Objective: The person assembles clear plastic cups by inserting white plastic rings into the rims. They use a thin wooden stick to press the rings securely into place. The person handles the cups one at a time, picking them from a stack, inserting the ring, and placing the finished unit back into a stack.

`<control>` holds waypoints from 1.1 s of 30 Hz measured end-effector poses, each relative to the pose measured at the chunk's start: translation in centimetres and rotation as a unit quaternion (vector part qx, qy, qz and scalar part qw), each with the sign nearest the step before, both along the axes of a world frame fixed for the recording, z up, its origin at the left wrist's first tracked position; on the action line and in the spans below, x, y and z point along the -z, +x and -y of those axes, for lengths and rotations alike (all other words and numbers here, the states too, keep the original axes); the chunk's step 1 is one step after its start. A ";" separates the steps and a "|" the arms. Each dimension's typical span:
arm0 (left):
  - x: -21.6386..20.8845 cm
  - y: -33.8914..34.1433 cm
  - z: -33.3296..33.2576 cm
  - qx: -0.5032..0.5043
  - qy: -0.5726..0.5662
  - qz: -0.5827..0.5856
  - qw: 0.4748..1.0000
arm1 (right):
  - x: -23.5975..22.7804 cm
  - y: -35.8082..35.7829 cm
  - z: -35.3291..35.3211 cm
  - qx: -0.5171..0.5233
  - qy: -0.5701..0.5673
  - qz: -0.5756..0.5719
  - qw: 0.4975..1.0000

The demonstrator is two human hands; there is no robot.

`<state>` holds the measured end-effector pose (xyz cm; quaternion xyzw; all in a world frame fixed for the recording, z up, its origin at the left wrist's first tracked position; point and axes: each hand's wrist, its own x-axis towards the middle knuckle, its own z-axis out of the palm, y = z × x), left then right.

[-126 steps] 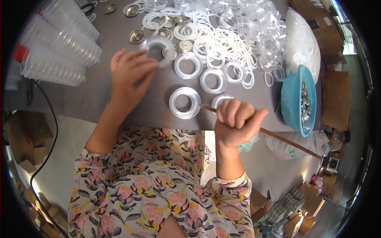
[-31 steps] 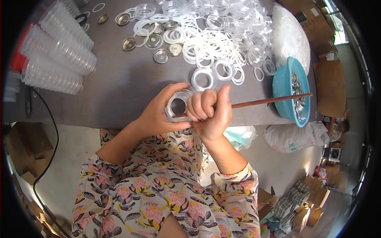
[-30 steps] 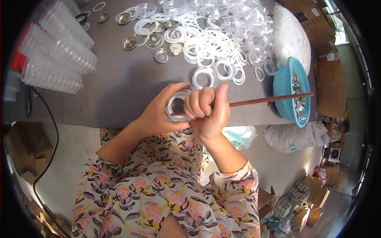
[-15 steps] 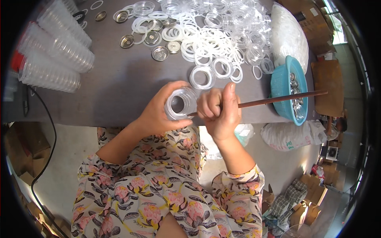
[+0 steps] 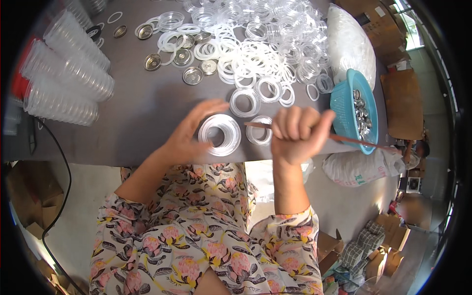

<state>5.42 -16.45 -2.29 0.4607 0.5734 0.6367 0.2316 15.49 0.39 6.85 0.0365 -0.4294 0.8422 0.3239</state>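
Note:
A clear plastic jar (image 5: 203,133) stands on the grey table (image 5: 142,118) near its front edge, its round mouth facing up. Around its left side my left hand (image 5: 181,135) is open, thumb and fingers apart; blur hides whether it still touches. My right hand (image 5: 299,135) is closed round a thin brown stick (image 5: 351,141), thumb outward. The stick's short end points left toward the jar, apart from it, and crosses above a clear ring (image 5: 256,137). Another clear ring (image 5: 232,104) lies just behind the jar.
White and clear rings (image 5: 236,61) are heaped at the back, with several metal lids (image 5: 192,75) among them. Stacked clear cups (image 5: 64,101) lie at left. A blue basket (image 5: 339,105) of metal lids and a full plastic bag (image 5: 351,46) stand at right. A black cable (image 5: 64,196) hangs at left.
My left hand has loosened from the jar, which was tilted and now stands upright. My right hand has drawn the stick rightward, away from the jar. A clear ring now shows between them.

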 end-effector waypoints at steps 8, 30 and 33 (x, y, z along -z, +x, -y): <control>-0.8 -6.7 -6.2 0.087 -0.065 -0.298 0.948 | 0.4 2.4 -0.6 0.038 -0.015 -0.013 0.999; -5.9 0.8 1.3 -0.086 -0.022 -0.183 0.979 | -1.2 1.4 3.4 -0.082 -0.009 -0.002 0.997; -2.4 1.8 0.5 0.010 -0.017 0.118 0.993 | -0.4 0.6 4.6 -0.092 0.005 0.056 0.994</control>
